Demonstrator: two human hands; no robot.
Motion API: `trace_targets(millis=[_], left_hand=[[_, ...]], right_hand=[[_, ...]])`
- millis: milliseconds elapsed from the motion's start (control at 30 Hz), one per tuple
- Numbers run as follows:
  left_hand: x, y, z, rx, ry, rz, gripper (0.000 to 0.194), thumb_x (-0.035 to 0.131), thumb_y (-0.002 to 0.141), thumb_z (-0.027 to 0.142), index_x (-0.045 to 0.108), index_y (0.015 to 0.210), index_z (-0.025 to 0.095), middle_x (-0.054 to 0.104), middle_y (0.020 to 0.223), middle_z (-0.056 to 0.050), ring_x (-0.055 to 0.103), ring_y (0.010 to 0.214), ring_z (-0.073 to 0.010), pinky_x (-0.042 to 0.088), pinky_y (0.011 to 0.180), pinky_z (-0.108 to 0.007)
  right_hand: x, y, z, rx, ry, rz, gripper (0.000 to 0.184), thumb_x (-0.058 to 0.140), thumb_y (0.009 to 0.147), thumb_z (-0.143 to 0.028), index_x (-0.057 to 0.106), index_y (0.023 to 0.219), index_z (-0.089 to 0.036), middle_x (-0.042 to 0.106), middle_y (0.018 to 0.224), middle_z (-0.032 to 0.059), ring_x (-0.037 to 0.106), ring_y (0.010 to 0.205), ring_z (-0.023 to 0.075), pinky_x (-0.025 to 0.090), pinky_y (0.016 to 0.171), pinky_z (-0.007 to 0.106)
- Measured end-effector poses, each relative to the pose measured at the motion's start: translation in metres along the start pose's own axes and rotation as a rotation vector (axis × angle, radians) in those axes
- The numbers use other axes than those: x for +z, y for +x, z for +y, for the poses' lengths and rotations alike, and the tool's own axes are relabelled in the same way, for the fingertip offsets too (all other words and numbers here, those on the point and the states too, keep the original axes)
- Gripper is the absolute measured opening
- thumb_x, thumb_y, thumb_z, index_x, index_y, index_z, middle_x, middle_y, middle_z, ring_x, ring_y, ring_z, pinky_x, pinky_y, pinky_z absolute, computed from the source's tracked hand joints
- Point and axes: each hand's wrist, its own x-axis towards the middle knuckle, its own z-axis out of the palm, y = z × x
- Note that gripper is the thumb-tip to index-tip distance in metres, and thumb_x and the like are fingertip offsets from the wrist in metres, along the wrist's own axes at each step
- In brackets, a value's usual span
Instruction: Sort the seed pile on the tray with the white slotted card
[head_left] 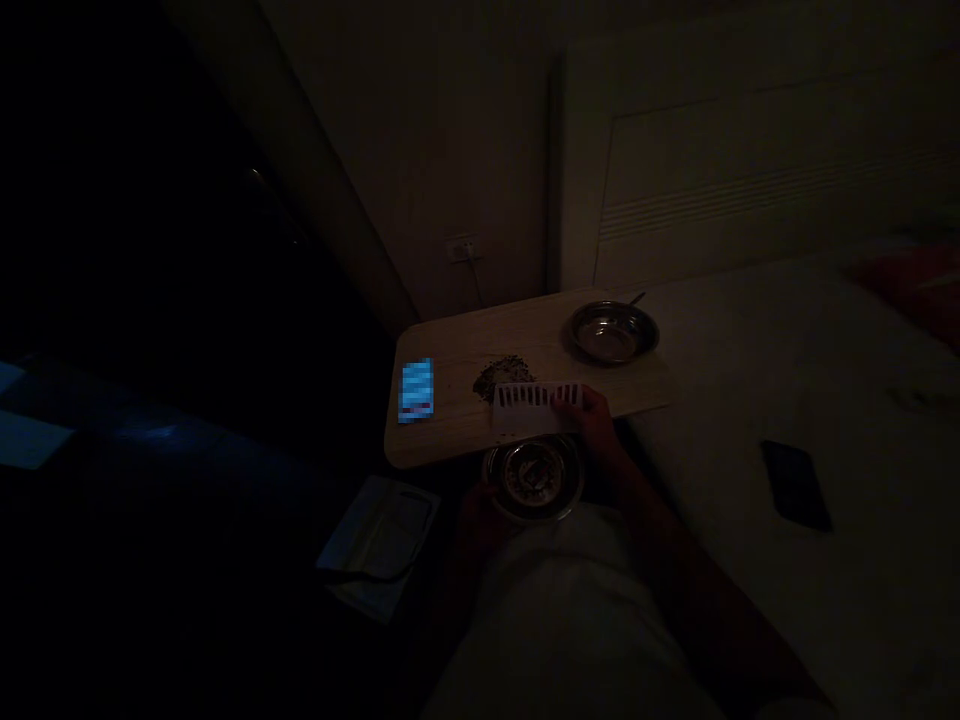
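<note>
The room is very dark. My right hand (pixel 592 420) is closed on a white slotted scraper (pixel 529 408) that rests on the wooden table (pixel 457 440), right beside a small dark pile of crumbs (pixel 501 375). Just below the table's near edge, my left hand (pixel 480 510) holds a steel bowl (pixel 534 478) with some bits inside; its fingers are mostly lost in shadow. A second, empty steel bowl (pixel 613 333) sits at the table's far right.
A lit phone (pixel 416 390) lies on the table's left end. A dark phone (pixel 795 485) lies on the bed (pixel 810 380) to the right. A white flat object (pixel 379 535) is on the floor below. A wall socket (pixel 461 248) is behind.
</note>
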Motion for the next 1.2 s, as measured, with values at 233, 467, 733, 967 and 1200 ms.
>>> trace_targets(millis=[233, 467, 733, 967, 1200], left_hand=[[-0.003, 0.003, 0.000, -0.018, -0.045, -0.053, 0.035, 0.063, 0.071, 0.013, 0.072, 0.104, 0.011, 0.078, 0.104, -0.012, 0.070, 0.104, -0.0282, 0.046, 0.103, -0.041], [-0.004, 0.004, 0.002, -0.058, -0.034, -0.038, 0.032, 0.063, 0.070, 0.013, 0.072, 0.101, 0.011, 0.079, 0.101, -0.012, 0.071, 0.103, -0.0299, 0.047, 0.103, -0.044], [-0.005, 0.002, 0.003, -0.065, -0.033, -0.029, 0.038, 0.062, 0.074, 0.014, 0.070, 0.111, 0.014, 0.078, 0.105, -0.012, 0.069, 0.107, -0.0338, 0.046, 0.103, -0.052], [-0.011, 0.009, 0.003, -0.030, -0.051, -0.065, 0.032, 0.062, 0.072, 0.010, 0.072, 0.103, 0.009, 0.078, 0.100, -0.014, 0.071, 0.100, -0.0307, 0.048, 0.100, -0.044], [-0.011, 0.005, 0.001, -0.034, -0.044, -0.058, 0.035, 0.062, 0.074, 0.013, 0.072, 0.107, 0.011, 0.078, 0.102, -0.014, 0.071, 0.103, -0.0326, 0.047, 0.102, -0.048]], right_hand=[[-0.014, -0.003, -0.004, 0.065, 0.081, -0.019, 0.030, 0.083, 0.058, -0.040, 0.071, 0.076, -0.019, 0.072, 0.072, 0.0009, 0.061, 0.062, 0.0180, 0.048, 0.060, 0.030], [-0.029, -0.002, -0.001, -0.001, 0.081, 0.383, 0.029, 0.080, 0.064, -0.040, 0.070, 0.081, -0.019, 0.071, 0.077, 0.0015, 0.061, 0.068, 0.0176, 0.047, 0.065, 0.031], [-0.022, -0.004, 0.003, 0.002, 0.053, 0.294, 0.031, 0.080, 0.064, -0.042, 0.070, 0.082, -0.018, 0.072, 0.078, 0.0032, 0.061, 0.068, 0.0189, 0.047, 0.065, 0.032], [-0.027, -0.004, 0.001, -0.040, -0.016, 0.329, 0.031, 0.078, 0.065, -0.042, 0.071, 0.083, -0.017, 0.072, 0.079, 0.0037, 0.062, 0.071, 0.0188, 0.047, 0.067, 0.031], [-0.029, -0.003, 0.001, -0.025, -0.025, 0.329, 0.032, 0.079, 0.064, -0.044, 0.071, 0.082, -0.018, 0.072, 0.079, 0.0037, 0.062, 0.071, 0.0188, 0.048, 0.066, 0.031]])
